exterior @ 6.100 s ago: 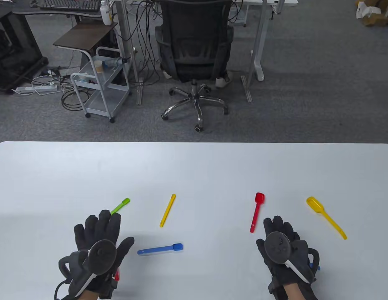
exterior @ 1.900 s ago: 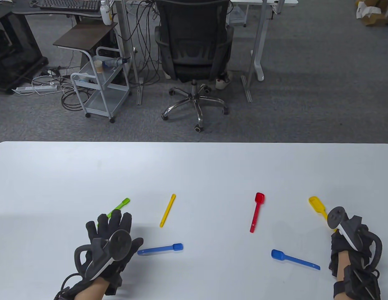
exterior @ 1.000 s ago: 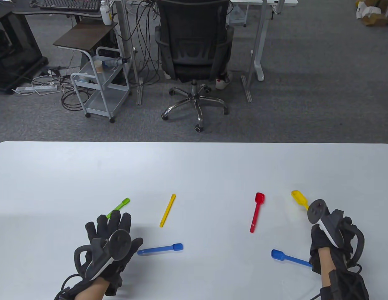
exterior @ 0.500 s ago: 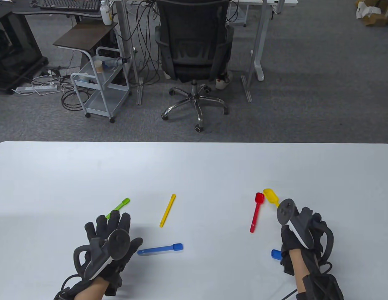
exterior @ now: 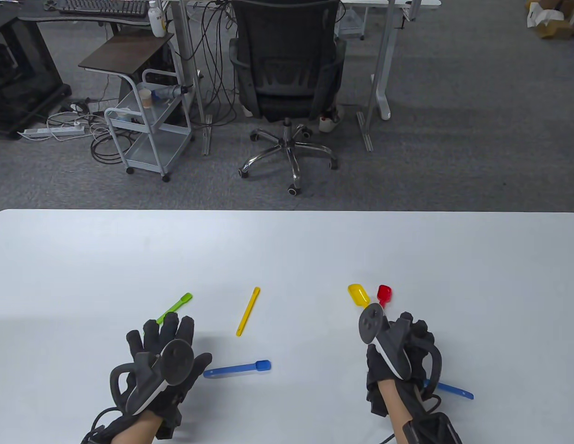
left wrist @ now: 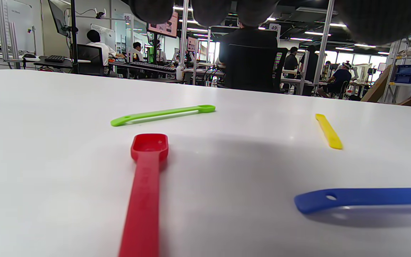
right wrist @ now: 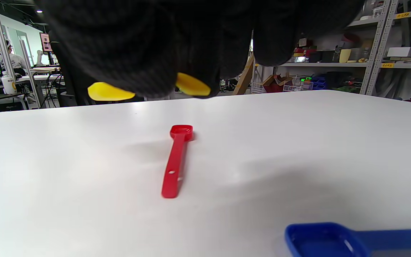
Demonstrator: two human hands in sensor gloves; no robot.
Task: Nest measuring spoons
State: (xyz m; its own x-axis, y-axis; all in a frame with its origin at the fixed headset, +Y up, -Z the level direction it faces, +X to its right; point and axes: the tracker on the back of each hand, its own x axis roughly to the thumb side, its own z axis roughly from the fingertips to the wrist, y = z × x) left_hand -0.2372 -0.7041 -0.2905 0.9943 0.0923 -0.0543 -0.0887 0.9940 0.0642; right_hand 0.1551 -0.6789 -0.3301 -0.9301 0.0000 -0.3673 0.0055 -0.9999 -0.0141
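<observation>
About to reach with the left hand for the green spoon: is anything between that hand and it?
Nothing visible blocks it. The green spoon lies on the white table just past the left hand; its handle end is right at the fingertips. A red spoon lies under the hand, nearer the wrist.

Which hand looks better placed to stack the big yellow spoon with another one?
Probably the right hand: it already grips the large yellow spoon above the table, close to the red spoon.
</observation>
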